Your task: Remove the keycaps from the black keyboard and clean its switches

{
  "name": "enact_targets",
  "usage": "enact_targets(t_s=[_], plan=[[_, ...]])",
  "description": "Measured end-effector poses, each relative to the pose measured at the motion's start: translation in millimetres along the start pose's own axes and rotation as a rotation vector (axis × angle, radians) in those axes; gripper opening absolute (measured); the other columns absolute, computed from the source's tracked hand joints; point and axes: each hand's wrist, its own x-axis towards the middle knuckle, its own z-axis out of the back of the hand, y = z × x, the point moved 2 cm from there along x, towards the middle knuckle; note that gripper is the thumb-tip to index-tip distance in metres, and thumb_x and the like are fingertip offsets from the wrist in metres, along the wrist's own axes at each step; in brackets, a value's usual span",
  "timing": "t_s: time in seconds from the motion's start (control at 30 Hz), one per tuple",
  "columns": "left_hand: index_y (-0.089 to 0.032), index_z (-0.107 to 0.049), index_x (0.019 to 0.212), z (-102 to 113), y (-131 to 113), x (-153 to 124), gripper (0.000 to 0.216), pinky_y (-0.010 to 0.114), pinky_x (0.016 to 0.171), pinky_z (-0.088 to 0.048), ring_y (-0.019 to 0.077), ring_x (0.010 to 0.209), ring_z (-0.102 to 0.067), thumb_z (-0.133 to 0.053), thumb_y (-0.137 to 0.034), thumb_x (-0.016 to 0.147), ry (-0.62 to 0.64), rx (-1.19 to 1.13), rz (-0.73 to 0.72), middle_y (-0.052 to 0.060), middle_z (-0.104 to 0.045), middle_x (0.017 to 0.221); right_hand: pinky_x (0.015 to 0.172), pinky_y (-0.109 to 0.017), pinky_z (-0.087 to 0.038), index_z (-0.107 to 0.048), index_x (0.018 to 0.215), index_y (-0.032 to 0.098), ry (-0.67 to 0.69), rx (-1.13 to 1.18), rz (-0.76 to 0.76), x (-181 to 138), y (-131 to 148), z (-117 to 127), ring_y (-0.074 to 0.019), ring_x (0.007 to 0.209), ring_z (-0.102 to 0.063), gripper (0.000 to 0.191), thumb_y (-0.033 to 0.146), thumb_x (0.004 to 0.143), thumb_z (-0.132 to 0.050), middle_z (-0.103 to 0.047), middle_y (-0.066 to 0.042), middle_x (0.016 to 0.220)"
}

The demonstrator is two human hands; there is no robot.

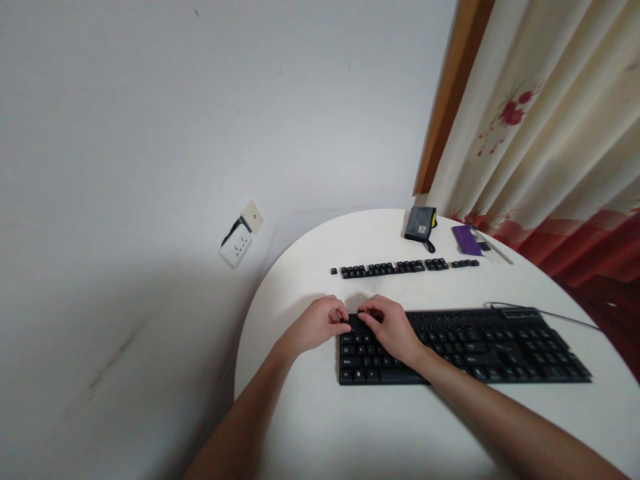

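Black plastic computer keyboard [465, 343] sits near the front of the round white table [320, 413]. Left hand [320, 323] and right hand [390, 327] curl at its top-left corner; can't tell if a cap is pinched. Best: pull straight up, board steadied. Row of loose black keycaps [400, 268] behind; grey wall, floral curtain [550, 133].

Keyboard [465, 347] on the tabletop [320, 420], mid-depth, reaching toward the right edge. Behind it, row of loose keycaps [395, 269], 1 stray cap [333, 271] at its left end. Nearest the far edge, pouch [420, 223], with card [467, 240] and stick [495, 248] to its right. Left hand [320, 325] and right hand [393, 328] side by side at the keyboard's far-left corner.
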Motion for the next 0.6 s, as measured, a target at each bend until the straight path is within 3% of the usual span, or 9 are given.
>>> enact_targets(t_s=[0.07, 0.17, 0.33, 0.6], plan=[[-0.018, -0.069, 0.095, -0.7, 3.8, 0.8, 0.027, 0.025, 0.067, -0.048, 0.0143, 0.072, -0.06, -0.073, -0.021, 0.069, -0.03, -0.047, 0.063, 0.004, -0.066, 0.094, 0.069, -0.03, -0.048, -0.071, 0.085, 0.019, 0.002, -0.003, 0.008, 0.2, 0.6, 0.2, -0.017, 0.073, -0.059, 0.008, 0.022, 0.085, -0.063, -0.066, -0.003, 0.08], [-0.017, -0.066, 0.112, -2.1, 9.9, 3.1, 0.044, 0.028, 0.074, -0.051, 0.0162, 0.079, -0.062, -0.072, -0.023, 0.068, 0.036, -0.154, 0.121, 0.008, -0.065, 0.111, 0.071, -0.029, -0.047, -0.071, 0.087, 0.02, 0.007, -0.006, 0.027, 0.4, 2.0, 0.3, -0.0166, 0.074, -0.059, 0.008, 0.02, 0.086, -0.063, -0.066, -0.003, 0.08], [-0.013, -0.071, 0.102, -1.4, 12.5, 7.1, 0.036, 0.03, 0.076, -0.049, 0.0184, 0.08, -0.061, -0.071, -0.03, 0.07, 0.122, -0.155, 0.132, 0.007, -0.07, 0.097, 0.069, -0.028, -0.046, -0.071, 0.087, 0.02, 0.04, -0.001, 0.05, -1.2, 5.2, 0.4, -0.016, 0.073, -0.059, 0.008, 0.017, 0.086, -0.063, -0.065, -0.002, 0.079], [-0.014, -0.071, 0.098, -2.3, 12.5, 8.8, 0.032, 0.027, 0.07, -0.047, 0.0167, 0.074, -0.059, -0.072, -0.028, 0.069, 0.117, -0.098, 0.121, 0.003, -0.068, 0.087, 0.07, -0.029, -0.048, -0.07, 0.089, 0.019, 0.089, 0.033, 0.066, -3.8, 7.0, -1.5, -0.0159, 0.074, -0.06, 0.007, 0.018, 0.086, -0.063, -0.065, -0.002, 0.081]])
